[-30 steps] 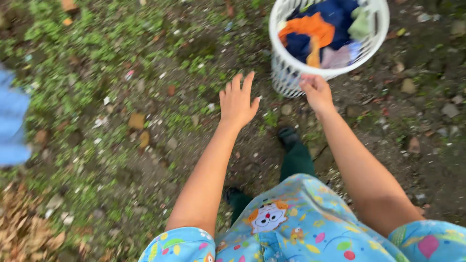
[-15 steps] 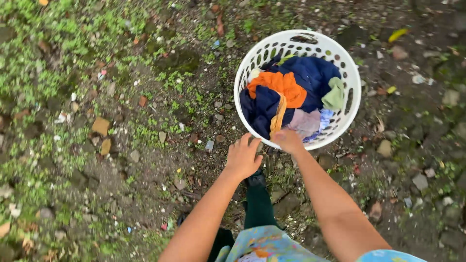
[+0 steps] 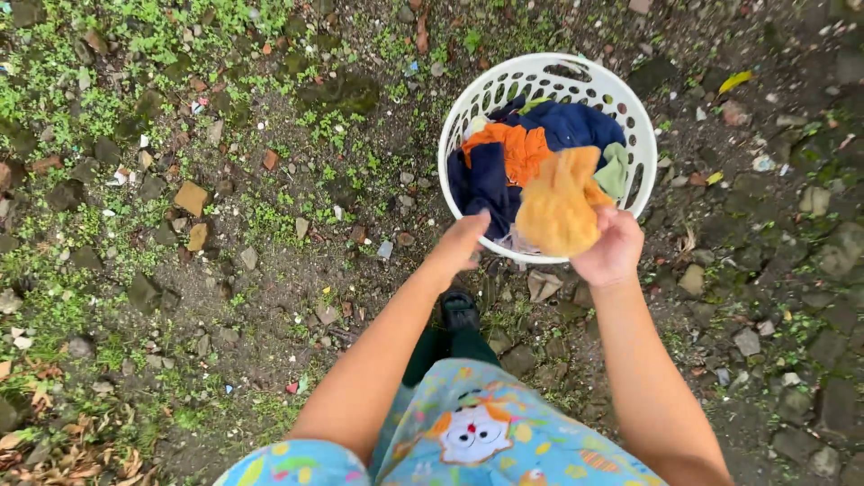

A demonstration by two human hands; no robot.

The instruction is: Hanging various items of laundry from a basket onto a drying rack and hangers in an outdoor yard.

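Note:
A round white plastic laundry basket point(image 3: 468, 112) stands on the ground in front of me, filled with dark blue, orange and pale green clothes. My right hand point(image 3: 614, 247) is at the basket's near rim, gripping a yellow-orange cloth point(image 3: 558, 205) lifted over the pile. My left hand point(image 3: 461, 243) reaches toward the near left rim, fingers loosely bent, holding nothing that I can see. My forearms and a colourful patterned garment show at the bottom of the head view.
The ground is dark soil with patches of moss and small weeds, scattered stones point(image 3: 191, 196), dead leaves at the lower left and bits of litter. A dark shoe point(image 3: 459, 310) shows below the basket.
The view has dropped closer over the basket. My right hand has taken hold of the yellow-orange cloth and raised it out of the pile; my left hand has moved up to the rim.

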